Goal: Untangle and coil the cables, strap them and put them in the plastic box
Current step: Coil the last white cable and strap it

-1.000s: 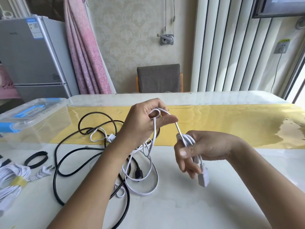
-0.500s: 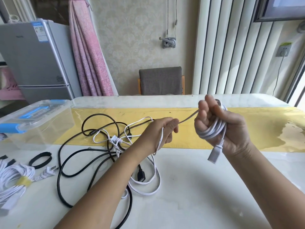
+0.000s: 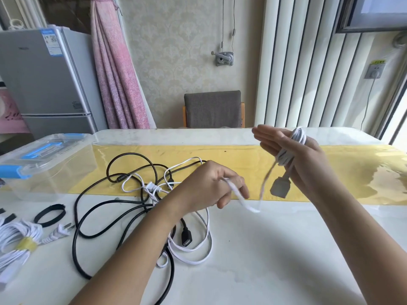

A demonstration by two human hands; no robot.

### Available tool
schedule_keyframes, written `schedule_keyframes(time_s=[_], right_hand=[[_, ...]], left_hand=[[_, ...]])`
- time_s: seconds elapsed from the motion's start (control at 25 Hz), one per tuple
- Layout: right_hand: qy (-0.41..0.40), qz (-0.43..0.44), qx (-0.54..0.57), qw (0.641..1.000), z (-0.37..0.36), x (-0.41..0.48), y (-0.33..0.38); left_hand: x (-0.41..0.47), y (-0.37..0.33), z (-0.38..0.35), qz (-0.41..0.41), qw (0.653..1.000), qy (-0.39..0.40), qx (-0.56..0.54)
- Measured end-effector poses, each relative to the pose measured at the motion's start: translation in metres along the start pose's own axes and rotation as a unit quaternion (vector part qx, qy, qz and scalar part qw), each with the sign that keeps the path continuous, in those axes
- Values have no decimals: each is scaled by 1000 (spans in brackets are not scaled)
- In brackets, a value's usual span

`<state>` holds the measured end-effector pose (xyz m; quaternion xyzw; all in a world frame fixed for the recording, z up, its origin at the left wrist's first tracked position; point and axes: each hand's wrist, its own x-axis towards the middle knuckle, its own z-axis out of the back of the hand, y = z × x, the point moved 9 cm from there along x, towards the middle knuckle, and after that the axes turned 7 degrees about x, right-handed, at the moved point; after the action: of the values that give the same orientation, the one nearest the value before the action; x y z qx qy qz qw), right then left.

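Note:
My right hand (image 3: 295, 157) is raised over the yellow runner with its fingers straight. A white flat cable (image 3: 293, 146) is wound in several loops around its palm, and the cable's grey plug (image 3: 280, 188) hangs below. From that coil the cable drops in a blurred slack loop to my left hand (image 3: 211, 186), which pinches it in curled fingers. The rest runs down into a tangle of black and white cables (image 3: 143, 194) on the table, left of my left forearm. The clear plastic box (image 3: 44, 170) with blue latches stands at the far left.
A coiled white cable bound with a yellow strap (image 3: 27, 244) lies at the left edge, its plug beside it. A black strap loop (image 3: 50, 214) lies near it. A black USB socket end (image 3: 187, 238) rests inside the white loops. A grey chair (image 3: 213, 108) stands behind the table.
My right hand has opened its fingers and turned, with the coil still round the palm. My left hand has moved right and lower, and the cable between the hands has gone slack.

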<state>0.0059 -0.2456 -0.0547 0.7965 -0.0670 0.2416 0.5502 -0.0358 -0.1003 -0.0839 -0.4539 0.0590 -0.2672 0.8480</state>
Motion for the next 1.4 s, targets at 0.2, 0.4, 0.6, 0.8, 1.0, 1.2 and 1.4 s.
schedule_keyframes(time_s=[0.2, 0.4, 0.6, 0.8, 1.0, 1.2, 1.4], right_hand=[[-75, 3, -112, 991, 36, 2, 4], [-93, -46, -178, 979, 41, 2, -11], [26, -199, -211, 957, 2, -13, -48], [232, -337, -138, 902, -56, -48, -86], [403, -318, -34, 858, -112, -78, -83], [458, -330, 17, 825, -125, -89, -70], [431, -259, 325, 801, -124, -64, -37]], left_hand=[[-18, -37, 21, -110, 975, 16, -193], [-23, -38, 50, -137, 968, -91, -191], [-30, -33, 75, -163, 953, -173, -190], [-30, -21, 96, -188, 913, -155, -326], [-16, 8, 104, -121, 878, -206, -414], [2, 49, 96, -15, 893, -244, -378], [13, 80, 74, 71, 964, -256, 21]])
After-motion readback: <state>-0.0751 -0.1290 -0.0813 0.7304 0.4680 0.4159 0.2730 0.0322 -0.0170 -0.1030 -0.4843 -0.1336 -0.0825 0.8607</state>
